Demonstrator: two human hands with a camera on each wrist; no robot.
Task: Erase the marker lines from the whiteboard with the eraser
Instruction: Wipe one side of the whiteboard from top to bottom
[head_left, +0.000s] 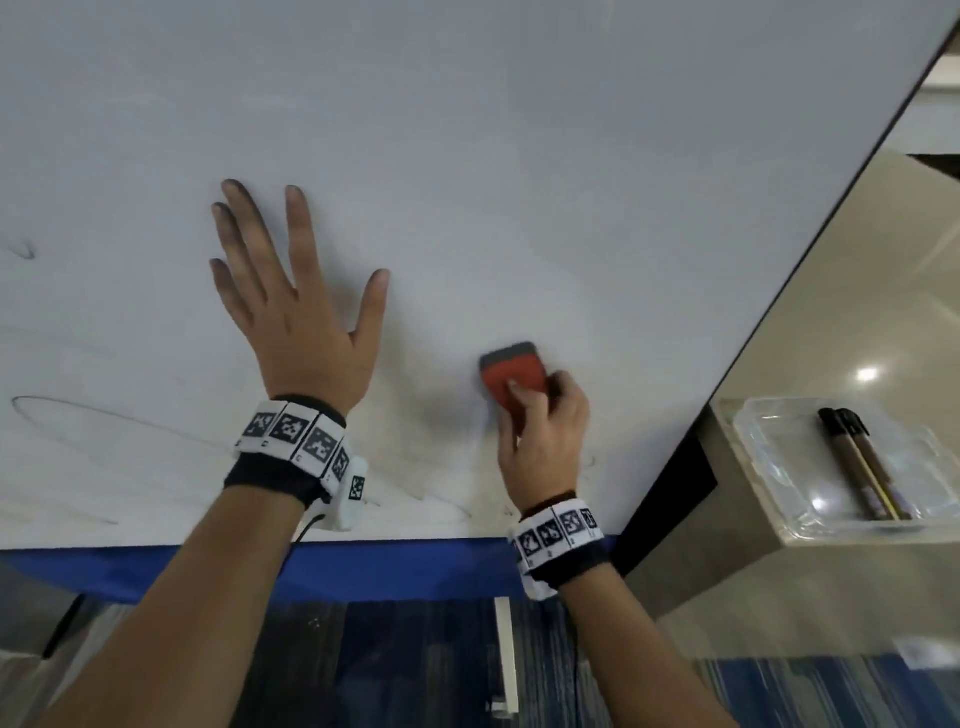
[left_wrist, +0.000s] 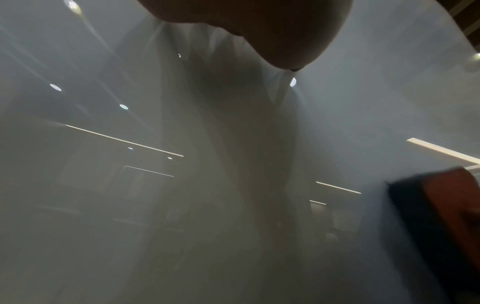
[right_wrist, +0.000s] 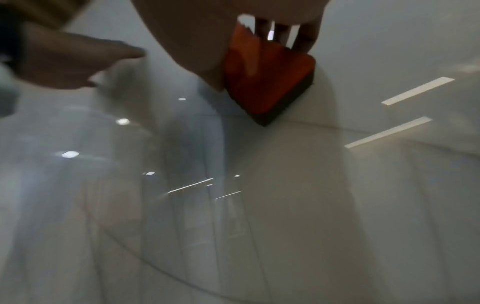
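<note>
The whiteboard (head_left: 519, 156) fills most of the head view. Faint marker lines (head_left: 104, 421) loop across its lower left, with a small mark (head_left: 25, 250) higher up at the left edge. My right hand (head_left: 545, 415) grips a red eraser with a dark felt pad (head_left: 511, 371) and presses it on the board near the lower middle. The eraser (right_wrist: 265, 78) shows red in the right wrist view, pad against the board, and its edge (left_wrist: 441, 216) appears at the left wrist view's right side. My left hand (head_left: 296, 291) lies flat on the board with fingers spread, left of the eraser.
A blue strip (head_left: 363, 566) runs along the board's bottom edge. To the right, a clear plastic tray (head_left: 779, 467) holds two dark markers (head_left: 862, 467) on a beige ledge. Dark striped carpet (head_left: 389, 665) lies below.
</note>
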